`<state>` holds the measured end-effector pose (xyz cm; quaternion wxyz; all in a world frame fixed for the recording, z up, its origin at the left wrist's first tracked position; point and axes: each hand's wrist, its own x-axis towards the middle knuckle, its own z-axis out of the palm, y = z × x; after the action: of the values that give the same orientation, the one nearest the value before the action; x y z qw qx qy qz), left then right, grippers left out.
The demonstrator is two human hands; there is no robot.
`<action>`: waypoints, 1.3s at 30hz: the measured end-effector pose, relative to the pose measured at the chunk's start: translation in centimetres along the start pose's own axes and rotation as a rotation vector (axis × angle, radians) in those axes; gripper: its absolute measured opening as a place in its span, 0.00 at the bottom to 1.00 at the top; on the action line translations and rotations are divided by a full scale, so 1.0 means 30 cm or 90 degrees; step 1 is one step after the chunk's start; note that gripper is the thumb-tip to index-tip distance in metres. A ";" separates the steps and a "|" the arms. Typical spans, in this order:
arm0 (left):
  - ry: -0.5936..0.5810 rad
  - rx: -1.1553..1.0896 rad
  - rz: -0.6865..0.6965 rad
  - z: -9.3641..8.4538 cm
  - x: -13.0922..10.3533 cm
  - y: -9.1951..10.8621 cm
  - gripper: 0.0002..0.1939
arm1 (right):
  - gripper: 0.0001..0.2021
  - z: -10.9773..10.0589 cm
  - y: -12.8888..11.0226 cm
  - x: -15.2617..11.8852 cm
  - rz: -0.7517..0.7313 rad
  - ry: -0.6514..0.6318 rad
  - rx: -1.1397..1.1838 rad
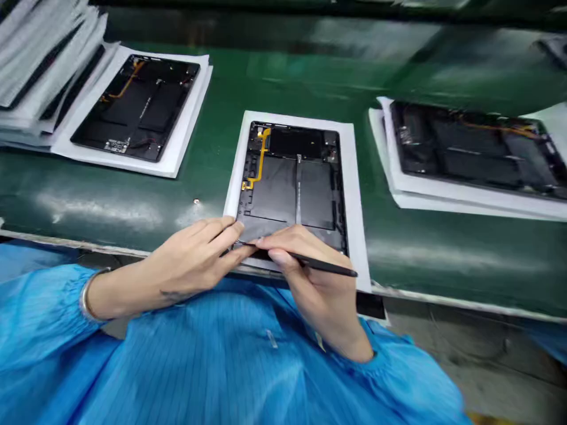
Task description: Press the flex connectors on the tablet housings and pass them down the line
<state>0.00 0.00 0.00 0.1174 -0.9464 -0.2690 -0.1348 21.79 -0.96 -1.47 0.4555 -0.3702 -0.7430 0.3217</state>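
Black and slim, a pen-like plastic tool [310,262] sits pinched in the right hand [310,277], its tip meeting the left hand [199,257] fingertips at the near edge of the open black tablet chassis [292,183]. That chassis lies on a white foam sheet [358,195] at the near edge of the green desk [283,77]. The left hand's grip is closed on something too small to make out. A slip of the tip could scratch the battery panels or snag the yellow flex cable [262,159] (thin, easily torn). Two more opened tablets [137,106] [473,147] rest toward the far corners.
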 end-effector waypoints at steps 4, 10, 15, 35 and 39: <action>0.012 0.004 -0.002 0.012 0.005 0.006 0.15 | 0.06 -0.003 -0.008 0.002 0.002 -0.003 -0.030; -0.004 0.002 0.003 0.022 -0.001 0.012 0.15 | 0.07 -0.005 -0.008 -0.003 -0.015 -0.016 -0.038; 0.053 -0.017 0.032 0.034 -0.034 -0.024 0.14 | 0.07 -0.007 -0.005 0.016 -0.067 -0.048 -0.056; 0.082 -0.008 0.096 0.024 0.072 -0.032 0.15 | 0.10 -0.110 -0.023 -0.059 -0.050 -0.015 -0.167; 0.090 -0.003 0.087 0.043 0.063 -0.014 0.13 | 0.07 -0.117 -0.043 -0.056 -0.129 -0.111 -0.294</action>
<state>1.57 1.63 -0.55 0.1432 -0.9509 -0.1944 -0.1937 25.19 -2.54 0.16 0.3232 -0.3589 -0.8664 0.1269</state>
